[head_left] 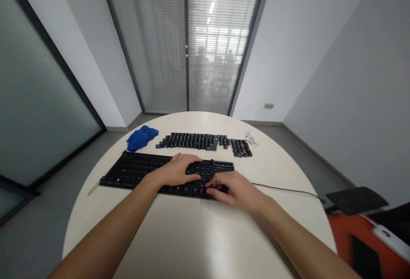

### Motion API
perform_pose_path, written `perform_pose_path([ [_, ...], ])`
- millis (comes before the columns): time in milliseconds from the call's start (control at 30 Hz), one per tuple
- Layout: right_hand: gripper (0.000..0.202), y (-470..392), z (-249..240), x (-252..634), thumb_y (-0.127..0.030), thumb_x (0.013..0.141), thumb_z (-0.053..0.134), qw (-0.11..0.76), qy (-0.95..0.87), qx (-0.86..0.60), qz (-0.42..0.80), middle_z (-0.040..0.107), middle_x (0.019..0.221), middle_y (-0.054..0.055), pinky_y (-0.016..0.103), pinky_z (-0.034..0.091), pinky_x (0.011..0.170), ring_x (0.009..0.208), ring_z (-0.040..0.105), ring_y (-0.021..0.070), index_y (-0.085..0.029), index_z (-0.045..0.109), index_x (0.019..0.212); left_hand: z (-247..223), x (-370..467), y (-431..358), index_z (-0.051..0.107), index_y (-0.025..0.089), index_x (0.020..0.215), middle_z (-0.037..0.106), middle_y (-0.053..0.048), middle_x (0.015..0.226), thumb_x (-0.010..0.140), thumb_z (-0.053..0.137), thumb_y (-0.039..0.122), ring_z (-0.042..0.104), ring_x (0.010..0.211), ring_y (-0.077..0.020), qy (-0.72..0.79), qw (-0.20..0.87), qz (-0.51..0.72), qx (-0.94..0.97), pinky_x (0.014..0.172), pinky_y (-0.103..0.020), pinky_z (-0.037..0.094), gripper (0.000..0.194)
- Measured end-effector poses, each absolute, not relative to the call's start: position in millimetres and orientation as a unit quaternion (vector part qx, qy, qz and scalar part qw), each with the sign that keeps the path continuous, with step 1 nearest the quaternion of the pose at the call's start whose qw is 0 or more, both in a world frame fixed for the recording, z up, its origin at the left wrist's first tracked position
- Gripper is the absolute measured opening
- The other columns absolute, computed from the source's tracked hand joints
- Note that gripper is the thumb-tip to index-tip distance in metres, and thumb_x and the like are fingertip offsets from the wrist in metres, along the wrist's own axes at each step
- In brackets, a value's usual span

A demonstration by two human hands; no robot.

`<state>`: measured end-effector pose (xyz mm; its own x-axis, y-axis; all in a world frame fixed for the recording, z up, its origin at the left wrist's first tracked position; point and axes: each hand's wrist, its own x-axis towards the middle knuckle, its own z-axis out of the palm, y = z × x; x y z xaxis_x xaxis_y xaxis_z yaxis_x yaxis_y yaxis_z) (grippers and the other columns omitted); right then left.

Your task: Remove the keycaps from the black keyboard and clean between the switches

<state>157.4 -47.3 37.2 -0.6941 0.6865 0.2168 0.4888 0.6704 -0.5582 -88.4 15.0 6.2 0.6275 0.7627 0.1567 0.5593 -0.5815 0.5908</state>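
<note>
A black keyboard (137, 169) lies across the table, most of its keycaps off and its bare key positions showing. My left hand (177, 169) rests on its middle, fingers stretched out and thumb apart. My right hand (235, 187) is at the keyboard's right part, thumb and fingers pinched together around something small and dark that I cannot make out. A few keycaps (185, 190) sit along the near edge of the keyboard. Behind it, loose black keycaps (192, 140) are laid out in rows, with a separate number-pad block (241, 147) on the right.
On the round cream table (192, 236) a blue cloth (141, 137) lies at the back left and a crumpled white item (252, 138) at the back right. A thin pale stick (98, 187) lies by the keyboard's left end. A black cable (285, 189) runs right.
</note>
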Motion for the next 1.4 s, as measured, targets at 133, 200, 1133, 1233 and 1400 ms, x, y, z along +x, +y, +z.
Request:
perform_pose_path([
  [133,0.015,-45,36,159,-0.027,0.094,0.058,0.200,-0.899,-0.324,0.216,0.075,0.097,0.006,0.029,0.050,0.080,0.088,0.069,0.0192,-0.020,0.069,0.101,13,-83,10,0.063,0.025,0.127,0.057,-0.012,0.140,0.078,0.076,0.036,0.049,0.132,-0.0311,0.370,0.263,0.221,0.863,0.119,-0.055,0.019,0.052],
  [200,0.016,-44,36,160,-0.028,0.095,0.056,0.183,-0.894,-0.350,0.213,0.076,0.090,0.006,0.027,0.049,0.071,0.079,0.069,0.0189,-0.019,0.067,0.100,16,-79,6,0.062,0.024,0.128,0.056,-0.012,0.141,0.078,0.076,0.031,0.050,0.132,-0.0292,0.334,0.294,0.223,0.867,0.116,-0.049,0.028,0.053],
  [1133,0.033,-27,18,167,-0.043,0.097,0.052,0.349,-0.788,-0.416,0.289,0.076,0.097,0.007,0.030,0.054,0.077,0.086,0.070,0.0210,-0.019,0.074,0.091,19,-58,2,0.072,0.019,0.094,0.072,-0.005,0.101,0.082,0.074,0.031,0.065,0.099,-0.0222,0.339,0.319,0.270,0.843,0.094,-0.034,0.046,0.018],
  [1233,0.039,-25,19,170,-0.044,0.098,0.051,0.351,-0.784,-0.429,0.279,0.076,0.090,0.007,0.031,0.054,0.078,0.086,0.070,0.0226,-0.019,0.076,0.082,17,-55,3,0.072,0.019,0.096,0.073,-0.004,0.102,0.082,0.074,0.029,0.065,0.098,-0.0216,0.369,0.327,0.291,0.820,0.094,-0.034,0.046,0.017],
  [1400,0.039,-23,17,173,-0.045,0.096,0.054,0.363,-0.758,-0.454,0.295,0.076,0.078,0.007,0.034,0.054,0.075,0.083,0.070,0.0249,-0.017,0.078,0.083,18,-53,2,0.071,0.020,0.100,0.074,-0.003,0.102,0.083,0.073,0.026,0.065,0.098,-0.0203,0.368,0.323,0.323,0.810,0.094,-0.034,0.047,0.018],
])
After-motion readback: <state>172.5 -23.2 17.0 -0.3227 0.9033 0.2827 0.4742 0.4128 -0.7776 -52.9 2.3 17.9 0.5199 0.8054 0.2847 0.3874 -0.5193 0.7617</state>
